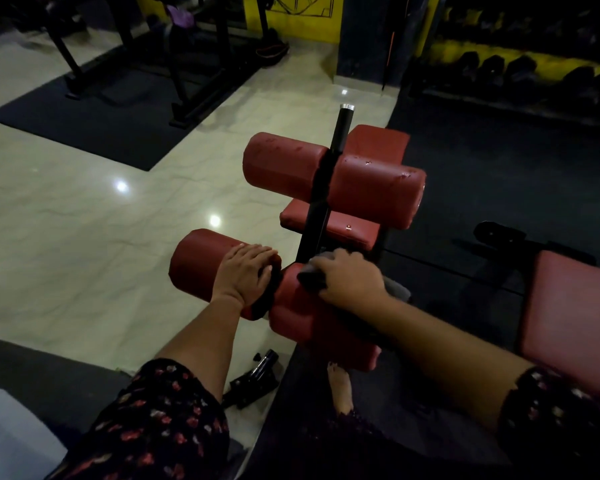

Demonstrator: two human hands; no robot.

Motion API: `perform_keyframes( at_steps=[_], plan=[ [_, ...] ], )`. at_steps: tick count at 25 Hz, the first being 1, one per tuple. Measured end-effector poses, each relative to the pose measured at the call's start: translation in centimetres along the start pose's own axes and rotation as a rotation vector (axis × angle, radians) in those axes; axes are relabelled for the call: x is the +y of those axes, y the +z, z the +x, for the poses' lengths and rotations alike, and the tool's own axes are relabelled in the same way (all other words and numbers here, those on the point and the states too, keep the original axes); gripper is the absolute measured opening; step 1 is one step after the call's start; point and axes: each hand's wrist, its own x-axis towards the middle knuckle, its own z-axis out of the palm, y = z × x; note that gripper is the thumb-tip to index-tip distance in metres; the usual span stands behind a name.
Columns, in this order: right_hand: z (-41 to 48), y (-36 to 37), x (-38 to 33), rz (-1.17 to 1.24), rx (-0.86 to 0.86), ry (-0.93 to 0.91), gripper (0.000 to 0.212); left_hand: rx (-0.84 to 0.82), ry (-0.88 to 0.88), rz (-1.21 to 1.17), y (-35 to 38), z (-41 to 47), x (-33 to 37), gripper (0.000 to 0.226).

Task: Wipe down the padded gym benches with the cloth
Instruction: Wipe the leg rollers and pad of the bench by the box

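My left hand lies flat on the lower left roller pad. My right hand grips the grey cloth, fingers curled, on the lower right roller pad beside the centre post; this pad's long axis runs rightward, toward me

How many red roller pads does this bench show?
4: upper left roller, upper right roller, lower left roller under the left hand, lower right roller under the right hand holding the cloth. None appears hidden.
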Motion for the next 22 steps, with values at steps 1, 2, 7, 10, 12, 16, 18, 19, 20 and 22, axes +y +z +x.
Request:
perform_keyframes(
  at_steps=[1,2,7,10,12,16,18,19,20,22],
  plan=[
    [-1.2,0.8,-1.5,-0.105,0.07,-0.084,0.052,-0.001,0.003,-0.001,0.1,0.1,-0.1,0.059],
    [-2.7,1.9,-2.8,-0.206,0.128,-0.17,0.05,-0.003,0.006,-0.004,0.2,0.2,-0.2,0.058],
    [-7.2,9.2,-5.8,-0.522,-0.002,-0.487,0.048,0.019,0.028,-0.006,0.3,0.4,-0.3,0.055],
    [-6.1,7.7,-6.9,-0.34,-0.004,-0.504,0.035,0.026,0.032,-0.001,0.2,0.2,-0.3,0.055],
    [-4.4,5.2,-6.7,-0.16,0.063,-0.405,0.033,0.023,0.033,0.006,0.1,0.4,-0.4,0.055],
    [-1.0,0.8,-3.5,-0.032,0.117,-0.179,0.05,0.01,0.023,0.018,0.3,0.2,-0.3,0.055],
    [1.4,-0.4,-1.1,0.025,0.048,-0.029,0.049,0.009,0.009,0.017,0.2,0.1,-0.2,0.056],
    [2.5,-0.7,-0.4,0.052,0.006,0.023,0.048,0.011,0.005,0.02,0.2,0.1,-0.2,0.056],
    [3.4,-0.8,-0.3,0.053,-0.015,0.037,0.047,0.01,0.004,0.022,0.2,0.1,-0.1,0.055],
    [3.6,-0.8,-1.7,-0.07,0.05,-0.036,0.044,0.011,0.009,0.021,0.2,0.1,-0.1,0.054]
  ],
)
